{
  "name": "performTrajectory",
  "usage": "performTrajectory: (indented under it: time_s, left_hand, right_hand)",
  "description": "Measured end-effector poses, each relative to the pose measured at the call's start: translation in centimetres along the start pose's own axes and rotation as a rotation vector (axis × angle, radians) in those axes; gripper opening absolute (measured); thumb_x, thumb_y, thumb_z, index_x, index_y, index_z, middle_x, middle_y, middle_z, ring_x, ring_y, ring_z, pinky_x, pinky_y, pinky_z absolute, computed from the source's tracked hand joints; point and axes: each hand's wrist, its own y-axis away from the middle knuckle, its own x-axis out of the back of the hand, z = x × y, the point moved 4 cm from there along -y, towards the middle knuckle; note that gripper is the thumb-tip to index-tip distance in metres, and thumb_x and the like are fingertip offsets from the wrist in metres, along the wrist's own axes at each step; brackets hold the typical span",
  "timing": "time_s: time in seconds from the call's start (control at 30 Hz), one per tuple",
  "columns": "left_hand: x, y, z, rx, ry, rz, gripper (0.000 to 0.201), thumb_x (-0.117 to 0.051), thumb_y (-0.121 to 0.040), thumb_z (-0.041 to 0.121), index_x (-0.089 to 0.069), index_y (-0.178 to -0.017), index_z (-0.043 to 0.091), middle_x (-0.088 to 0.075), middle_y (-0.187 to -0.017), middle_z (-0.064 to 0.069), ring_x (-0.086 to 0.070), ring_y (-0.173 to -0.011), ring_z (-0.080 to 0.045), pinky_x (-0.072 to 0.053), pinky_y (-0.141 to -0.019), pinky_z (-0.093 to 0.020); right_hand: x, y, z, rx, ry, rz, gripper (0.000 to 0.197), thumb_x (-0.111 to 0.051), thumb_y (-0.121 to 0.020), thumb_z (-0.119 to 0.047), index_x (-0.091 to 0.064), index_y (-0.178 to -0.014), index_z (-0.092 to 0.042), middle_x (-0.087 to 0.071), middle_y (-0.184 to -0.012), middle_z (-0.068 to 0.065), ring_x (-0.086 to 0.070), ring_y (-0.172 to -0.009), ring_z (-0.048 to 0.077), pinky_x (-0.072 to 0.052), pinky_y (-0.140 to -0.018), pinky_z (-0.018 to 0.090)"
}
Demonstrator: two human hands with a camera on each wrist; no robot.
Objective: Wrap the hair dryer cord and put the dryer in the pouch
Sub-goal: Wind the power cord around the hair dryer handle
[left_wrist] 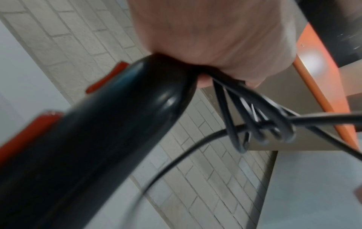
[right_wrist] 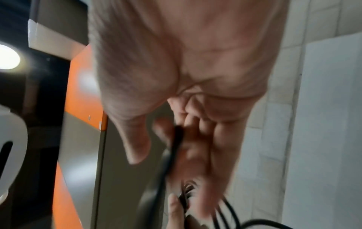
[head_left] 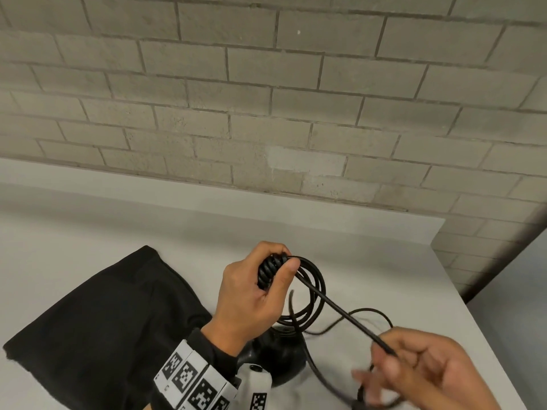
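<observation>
My left hand (head_left: 266,279) grips the black hair dryer by its handle, thumb pressed on the cord coils wound there. The dryer's body (head_left: 278,359) points down beneath my left wrist and shows large and black in the left wrist view (left_wrist: 98,139). Loose loops of the black cord (head_left: 313,297) hang from that hand. One strand runs taut down to my right hand (head_left: 393,362), which pinches it between thumb and fingers (right_wrist: 176,139). The remaining cord trails over the table. The black fabric pouch (head_left: 103,321) lies flat on the left.
Everything sits on a white table (head_left: 88,232) against a grey brick wall (head_left: 266,99). The table's right edge (head_left: 473,306) runs close to my right hand. Orange panelling (right_wrist: 82,93) shows in the wrist views.
</observation>
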Motion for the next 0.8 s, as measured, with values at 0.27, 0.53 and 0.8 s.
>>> performTrajectory:
  time_s: [0.27,0.53,0.8]
  left_hand:
    - [1.6,-1.0,-1.4,0.086,-0.031,0.113,0.017,-0.056,-0.092,0.038,-0.061,-0.091,0.022,-0.058,-0.071,0.004,-0.049,-0.051,-0.002,-0.039,-0.049,-0.013]
    - [1.4,-0.7,-1.6,0.044,-0.066,0.029,0.021,-0.058,-0.092,0.037,-0.064,-0.092,0.017,-0.054,-0.061,0.010,-0.047,-0.046,-0.003,-0.037,-0.049,-0.011]
    - [1.8,-1.1,-2.0,0.076,-0.044,0.082,0.012,-0.063,-0.092,0.029,-0.063,-0.094,0.018,-0.058,-0.066,0.011,-0.051,-0.049,0.001,-0.039,-0.050,-0.006]
  right_hand:
    - [3.5,0.6,3.4,-0.138,0.111,0.057,0.080,-0.098,-0.036,-0.048,-0.050,-0.063,0.011,-0.046,-0.053,0.018,-0.042,-0.042,0.016,-0.030,-0.042,0.019]
    - [7.3,1.8,10.4,-0.219,-0.002,0.222,0.031,-0.075,-0.080,-0.048,-0.076,-0.075,-0.018,-0.070,-0.071,-0.003,-0.061,-0.067,0.010,-0.040,-0.068,0.007]
    - [10.5,2.9,8.9,0.055,0.396,0.527,0.049,-0.084,-0.056,-0.062,-0.061,-0.054,-0.020,-0.049,-0.042,-0.002,-0.051,-0.040,0.026,-0.049,-0.059,0.016]
